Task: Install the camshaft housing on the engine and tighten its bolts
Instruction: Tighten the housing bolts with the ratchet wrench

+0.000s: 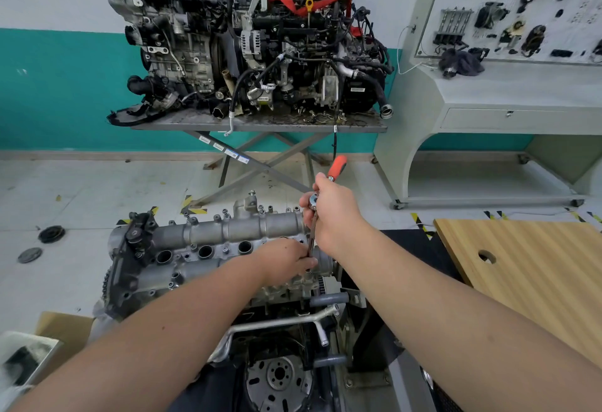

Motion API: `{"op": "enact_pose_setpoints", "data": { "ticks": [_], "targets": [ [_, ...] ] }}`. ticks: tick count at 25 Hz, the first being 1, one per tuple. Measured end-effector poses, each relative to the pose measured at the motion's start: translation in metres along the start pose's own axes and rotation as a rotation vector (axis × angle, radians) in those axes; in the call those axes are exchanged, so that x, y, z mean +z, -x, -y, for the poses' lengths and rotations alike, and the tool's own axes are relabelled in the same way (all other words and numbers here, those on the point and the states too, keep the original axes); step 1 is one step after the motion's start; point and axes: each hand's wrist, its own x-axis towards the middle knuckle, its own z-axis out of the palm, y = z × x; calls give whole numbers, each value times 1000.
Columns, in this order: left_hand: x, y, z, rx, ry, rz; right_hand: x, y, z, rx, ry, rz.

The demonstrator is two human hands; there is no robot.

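Step in hand: you are on the tightening, not the placing. The camshaft housing (228, 242) already sits on top of the engine (208, 284), which stands on the floor in front of you, not on a worktop.

Right hand: your right hand (335, 216) is wrapped shut around the ratchet (314, 198) just below its orange grip (337, 166), which sticks up and away from you.

Left hand: your left hand (286, 263) is down at the housing's right end, fingers (309, 261) pinched closed on the lower part of the extension bar (312, 239) to steady it on a bolt. The socket and the bolt head are hidden under your hand.

Bolts: several bolts (224, 216) stand proud along the housing's far edge, so I judge they are not yet run down. Others along the near edge are too small to read.

Next move: keep the bar square to the bolt with your left hand and swing the handle with your right. Then lift off and reseat on the next bolt.

Risk: a tilted bar could slip off the head.
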Motion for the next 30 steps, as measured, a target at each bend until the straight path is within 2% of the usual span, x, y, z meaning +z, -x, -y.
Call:
{"op": "enact_pose_setpoints", "data": {
  "ticks": [13, 18, 21, 24, 30],
  "targets": [
    [8, 1, -4, -33, 68, -50, 0, 5, 8, 25, 2, 8],
    [-9, -4, -32, 0, 202, -186, 8, 10, 43, -111, 44, 67],
    [-32, -5, -32, 14, 95, -150, 11, 15, 54, -119, 40, 87],
    [-33, 6, -10, -23, -23, -72, 11, 15, 38, -40, -28, 105],
    [-36, 25, 19, -97, 34, -33, 30, 13, 25, -14, 7, 168]
  ]
}}
